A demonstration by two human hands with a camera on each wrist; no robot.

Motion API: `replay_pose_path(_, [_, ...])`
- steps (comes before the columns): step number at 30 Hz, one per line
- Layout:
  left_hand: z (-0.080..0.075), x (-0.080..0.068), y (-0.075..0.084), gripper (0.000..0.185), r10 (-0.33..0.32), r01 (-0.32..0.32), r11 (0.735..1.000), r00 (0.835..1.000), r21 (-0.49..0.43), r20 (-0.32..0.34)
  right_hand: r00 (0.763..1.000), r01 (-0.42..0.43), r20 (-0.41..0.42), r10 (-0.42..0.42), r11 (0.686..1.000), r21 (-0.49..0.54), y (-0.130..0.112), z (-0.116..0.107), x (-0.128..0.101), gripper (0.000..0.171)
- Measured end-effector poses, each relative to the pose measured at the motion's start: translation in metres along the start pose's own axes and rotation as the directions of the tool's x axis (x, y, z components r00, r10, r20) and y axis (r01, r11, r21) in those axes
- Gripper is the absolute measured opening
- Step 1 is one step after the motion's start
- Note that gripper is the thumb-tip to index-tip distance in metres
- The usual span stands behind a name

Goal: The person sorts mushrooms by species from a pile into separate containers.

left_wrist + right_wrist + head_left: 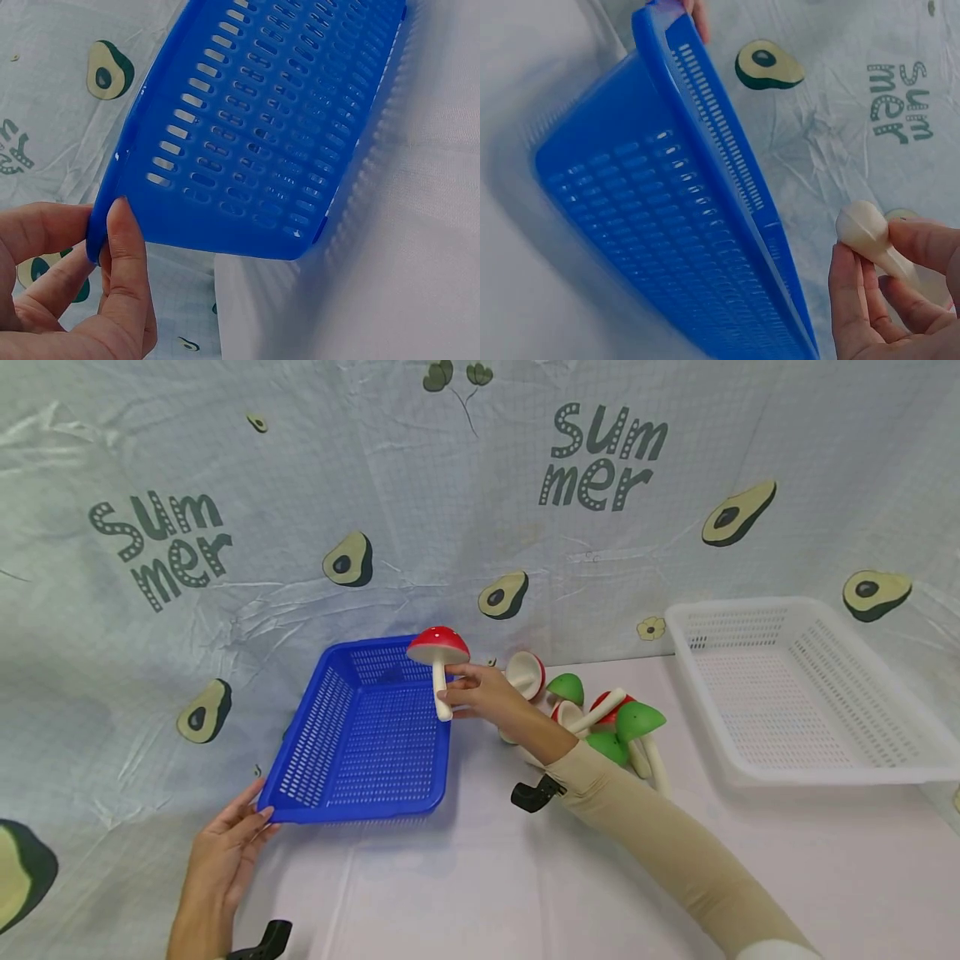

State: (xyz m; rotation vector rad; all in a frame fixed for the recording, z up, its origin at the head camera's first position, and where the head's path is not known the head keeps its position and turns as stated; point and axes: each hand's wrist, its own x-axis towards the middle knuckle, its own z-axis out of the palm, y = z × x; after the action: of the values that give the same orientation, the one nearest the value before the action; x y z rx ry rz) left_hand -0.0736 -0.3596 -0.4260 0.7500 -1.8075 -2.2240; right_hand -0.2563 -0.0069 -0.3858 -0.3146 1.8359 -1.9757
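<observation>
A blue plastic basket (360, 814) with slotted walls stands at the left of the table. My left hand (228, 847) pinches its near left corner; in the left wrist view, thumb and fingers (127, 262) close over the rim. My right hand (480, 697) holds a toy mushroom (438, 652) by its white stem, red cap up, over the basket's right side. In the right wrist view the stem (862, 229) shows between thumb and fingertips, while the cap is mostly hidden. Right of that hand lies a pile of toy mushrooms with red caps and green caps (639, 720), partly behind the forearm.
A white plastic basket (720, 727) stands at the right, near the back. Behind everything hangs a pale cloth (420, 485) printed with avocados and lettering. White cloth covers the table (450, 893).
</observation>
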Motion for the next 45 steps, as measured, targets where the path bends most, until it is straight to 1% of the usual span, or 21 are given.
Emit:
replay_pose_path(3, [0.0,0.0,-0.001,0.058,-0.003,0.003,1.0,1.0,0.007,-0.009,1.0,-0.01,0.007,0.01,1.0,-0.01,-0.001,0.005,0.005,0.054])
replay_pose_path(8, [0.001,0.0,-0.001,0.059,-0.02,0.021,0.999,0.999,0.033,-0.045,1.0,-0.027,0.011,0.027,0.999,-0.038,-0.001,0.01,0.014,0.057])
replay_pose_path(16, [0.0,0.0,0.0,0.059,-0.008,0.008,1.0,1.0,0.018,-0.017,0.999,-0.032,0.032,0.034,0.999,-0.043,-0.002,0.018,0.026,0.055])
replay_pose_path(23, [0.001,0.001,0.0,0.06,-0.012,0.013,0.999,0.999,0.036,-0.034,0.998,-0.049,0.035,0.051,0.997,-0.057,-0.005,0.028,0.038,0.055])
replay_pose_path(26, [0.001,0.001,0.0,0.06,-0.014,0.016,0.999,0.999,0.045,-0.043,0.998,-0.056,0.033,0.059,0.996,-0.069,-0.006,0.031,0.044,0.057])
replay_pose_path(34, [0.0,0.001,-0.001,0.058,-0.012,0.014,0.999,0.999,0.041,-0.035,0.997,-0.068,0.018,0.071,0.992,-0.106,-0.009,0.042,0.056,0.056])
replay_pose_path(41, [0.002,0.002,0.0,0.061,-0.03,0.037,0.995,0.996,0.088,-0.08,0.997,-0.077,-0.012,0.076,0.988,-0.137,-0.01,0.048,0.06,0.057])
replay_pose_path(43, [0.003,0.001,0.0,0.061,-0.033,0.041,0.995,0.996,0.092,-0.084,0.998,-0.062,-0.028,0.058,0.983,-0.174,-0.01,0.048,0.061,0.057])
replay_pose_path(45, [0.003,0.001,0.0,0.061,-0.033,0.041,0.995,0.996,0.089,-0.082,0.999,-0.038,-0.045,0.027,0.965,-0.259,-0.011,0.047,0.06,0.053])
